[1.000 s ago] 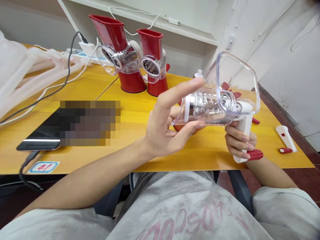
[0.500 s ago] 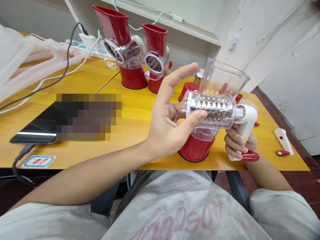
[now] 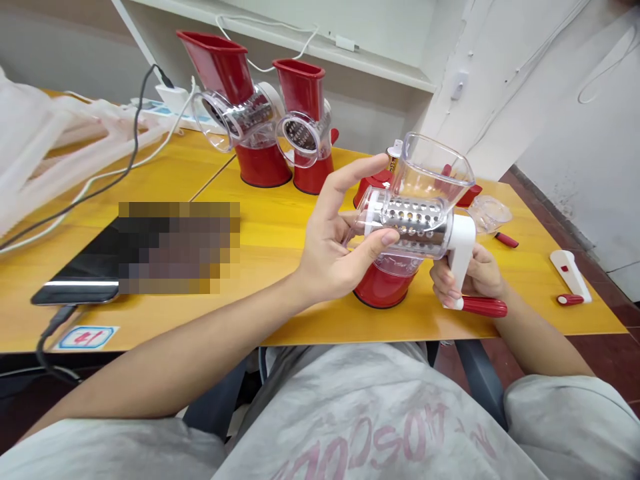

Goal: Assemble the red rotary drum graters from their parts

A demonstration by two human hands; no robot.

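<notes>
A rotary grater (image 3: 407,260) with a clear hopper and a red base stands upright at the table's front. Inside its clear housing lies a perforated metal drum (image 3: 417,217). My left hand (image 3: 333,243) grips the housing's open left end, thumb across the front and index finger stretched upward; its other fingers are partly hidden at the opening. At the right end, my right hand (image 3: 467,273) is closed around the arm of the white crank handle (image 3: 461,243), whose red knob points right. The crank's upper end sits against the drum's end.
Behind stand two assembled red graters (image 3: 265,163). Further right lie a loose white crank (image 3: 569,273) and a clear part (image 3: 491,212). A phone (image 3: 80,273) with a cable, a white plastic bag (image 3: 65,147) and a power strip (image 3: 193,120) occupy the left.
My right hand has moved the crank left against the drum's end, closing the gap where a white shaft showed. The hopper now appears turned slightly. My left hand keeps its hold.
</notes>
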